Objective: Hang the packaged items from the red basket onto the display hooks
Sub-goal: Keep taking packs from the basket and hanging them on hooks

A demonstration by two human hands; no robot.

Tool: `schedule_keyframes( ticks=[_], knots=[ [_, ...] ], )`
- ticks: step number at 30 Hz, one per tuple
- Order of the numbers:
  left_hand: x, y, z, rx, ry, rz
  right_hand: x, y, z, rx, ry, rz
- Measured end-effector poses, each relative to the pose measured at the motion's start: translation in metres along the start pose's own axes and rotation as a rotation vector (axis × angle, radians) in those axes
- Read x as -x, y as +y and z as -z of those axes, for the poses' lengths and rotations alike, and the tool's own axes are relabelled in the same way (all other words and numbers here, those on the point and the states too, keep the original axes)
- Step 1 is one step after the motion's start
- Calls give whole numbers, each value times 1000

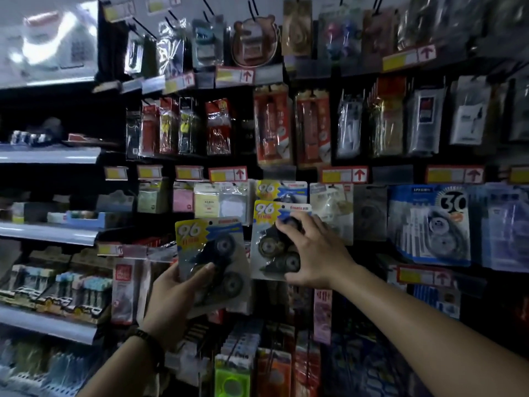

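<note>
Packaged items sit one in each hand: the left hand (pixel 171 293) grips a tilted pack (pixel 213 262) (thumb across its front). The right hand (pixel 315 253) pinches another pack (pixel 272 242) below a matching hung one (pixel 282 190). Each reads "96".

Left-hand pack (pixel 210 247): yellow corner, blue band, dark wheels.
Right-hand pack (pixel 269 239): the same yellow, blue and dark.
Price tag (pixel 343 175), above the right hand (pixel 317 253): yellow and white, red arrow.
Boxed pack (pixel 429 224), right of the right hand: blue, white stripes, black "30".
Low pack (pixel 231 379), below the left hand (pixel 174 299): bright green.
Wristband (pixel 148 338): dark.
</note>
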State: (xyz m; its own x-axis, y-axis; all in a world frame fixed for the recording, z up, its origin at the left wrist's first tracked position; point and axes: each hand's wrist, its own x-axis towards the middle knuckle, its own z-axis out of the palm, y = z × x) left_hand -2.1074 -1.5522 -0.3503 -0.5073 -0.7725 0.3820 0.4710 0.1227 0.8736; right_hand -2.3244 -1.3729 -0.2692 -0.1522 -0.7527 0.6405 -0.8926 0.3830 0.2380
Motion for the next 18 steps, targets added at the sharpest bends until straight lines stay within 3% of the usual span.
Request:
schedule_keyframes(
  ticks=[10,18],
  knots=[
    [-23,9,10,-103,133,-261,-50,8,-7,275,-14,-60],
    [-26,1,8,-112,97,-265,-60,10,-20,374,20,-71]
  ],
)
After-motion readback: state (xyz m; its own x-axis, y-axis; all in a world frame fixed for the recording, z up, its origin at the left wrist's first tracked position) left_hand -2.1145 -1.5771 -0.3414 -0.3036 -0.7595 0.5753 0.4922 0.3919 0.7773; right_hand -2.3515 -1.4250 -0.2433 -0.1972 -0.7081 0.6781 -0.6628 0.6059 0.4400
